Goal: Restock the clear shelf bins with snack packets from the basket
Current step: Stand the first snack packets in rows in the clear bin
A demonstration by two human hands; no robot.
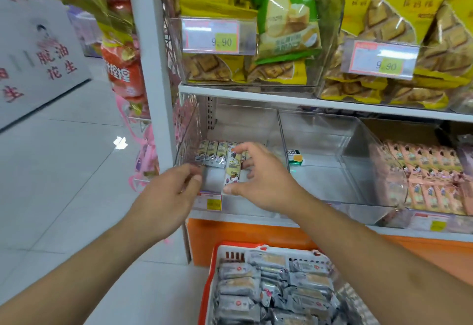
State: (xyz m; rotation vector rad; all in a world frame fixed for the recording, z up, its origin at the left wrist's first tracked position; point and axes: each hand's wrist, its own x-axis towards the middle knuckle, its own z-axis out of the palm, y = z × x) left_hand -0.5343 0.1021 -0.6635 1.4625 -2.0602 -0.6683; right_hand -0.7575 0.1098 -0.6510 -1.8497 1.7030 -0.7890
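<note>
Both hands are working at the leftmost clear bin (194, 130) on the lower shelf right now. The right hand (266, 178) is pinching a long yellow snack packet (232, 168) between thumb and fingers, so that grip is clamped on it, and it's lining the packet up beside the row of packets (212, 153) already standing along the back left of the bin. The left hand (169, 196) is sitting at the bin's front left edge with fingers curled toward the thumb; I honestly can't tell if it's holding anything or just steadying the front wall.

So the step looks like placing and squaring up one packet. The middle bin (332, 160) has just a single green packet (294, 157) near its left wall, and the bin at the right end of the shelf is full of pink packets (422, 171).

The red basket (212, 268) is on the floor below the shelf front, still loaded with grey packets (276, 291). Next move, I'd guess: letting go once the packet is flush with the row, then reaching down for more. The packets look slippery, so a loose stack could slide.
</note>
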